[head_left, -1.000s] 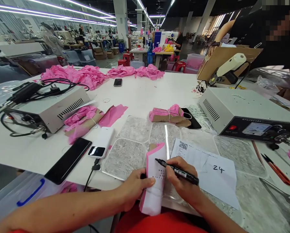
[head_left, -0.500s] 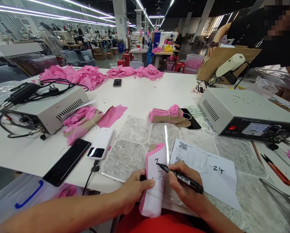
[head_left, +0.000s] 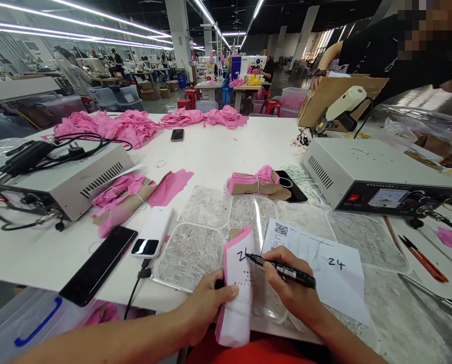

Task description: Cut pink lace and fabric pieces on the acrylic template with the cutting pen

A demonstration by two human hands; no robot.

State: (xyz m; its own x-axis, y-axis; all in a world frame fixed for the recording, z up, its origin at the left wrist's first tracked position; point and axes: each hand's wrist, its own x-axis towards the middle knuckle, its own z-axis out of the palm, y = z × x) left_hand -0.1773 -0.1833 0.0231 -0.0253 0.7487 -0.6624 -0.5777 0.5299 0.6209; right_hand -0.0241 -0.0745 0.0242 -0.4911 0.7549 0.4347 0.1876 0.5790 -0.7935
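My left hand is closed round a pink bundle wrapped in white paper, with a small black cap by its fingers. A black marker is pinched in my right hand, its tip on the paper beside the handwritten strokes, a "2" and part of another figure. Under my right hand lies a printed sheet with QR codes and "24" on it. Behind the hands sits a tied pink bundle on brown card.
Grey control boxes stand left and right. A black phone, a white power bank, orange-handled tweezers and heaped pink fabric lie on the table. A person leans over a cardboard box.
The marker has added strokes to the right of the "2" on the wrapped bundle. The whole view has shifted slightly. My left hand keeps its hold.
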